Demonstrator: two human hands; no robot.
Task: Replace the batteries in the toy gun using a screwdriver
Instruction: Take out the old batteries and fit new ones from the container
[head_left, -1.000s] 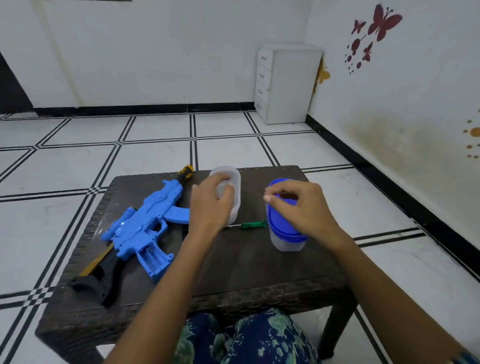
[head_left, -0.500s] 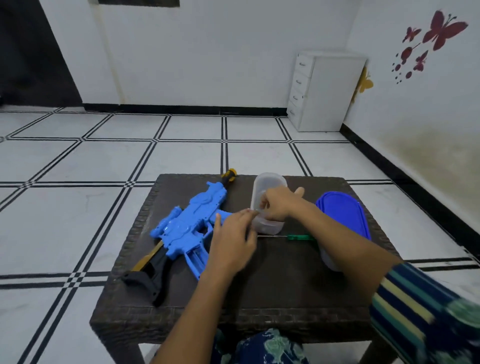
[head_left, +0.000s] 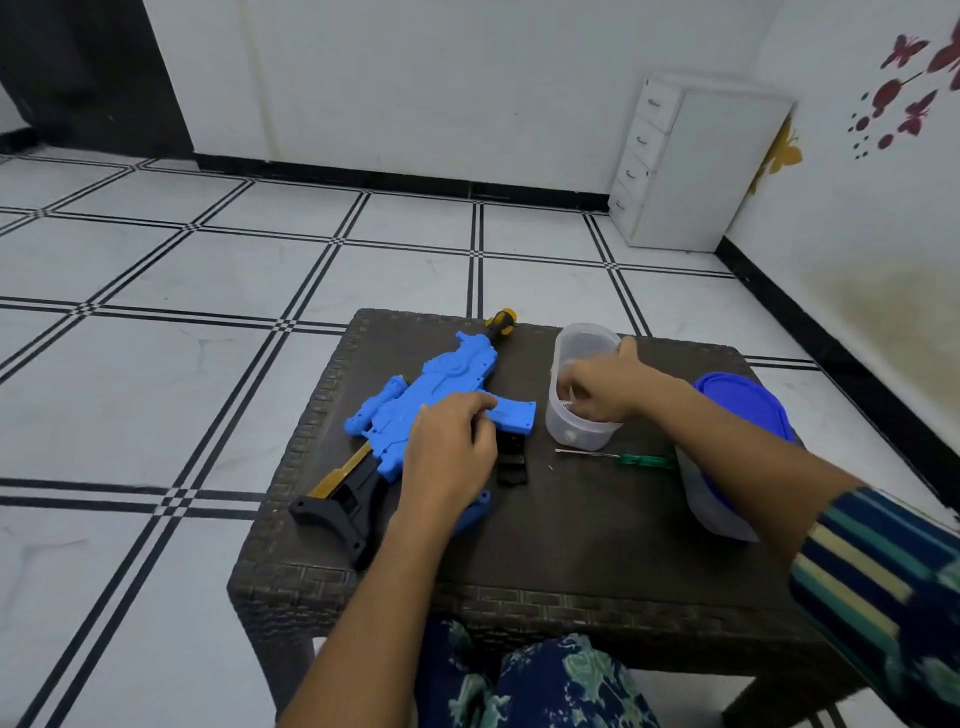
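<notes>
The blue toy gun (head_left: 431, 395) with a black stock lies on the dark table (head_left: 571, 545), muzzle pointing away. My left hand (head_left: 449, 452) lies over its middle, fingers curled onto the body near the blue magazine. My right hand (head_left: 602, 387) reaches into the open clear container (head_left: 576, 434), fingertips bent down inside; what they touch is hidden. The screwdriver (head_left: 644, 460), with a green handle, lies just in front of that container. A small black part (head_left: 511, 460) sits on the table beside my left hand.
A second clear container with a blue lid (head_left: 737, 410) stands at the table's right side, partly behind my right forearm. A white drawer cabinet (head_left: 696, 166) stands in the far corner. Tiled floor surrounds the low table.
My left hand left the clear container and settled on the gun. My right hand's fingers went down into the container. The view turned slightly left.
</notes>
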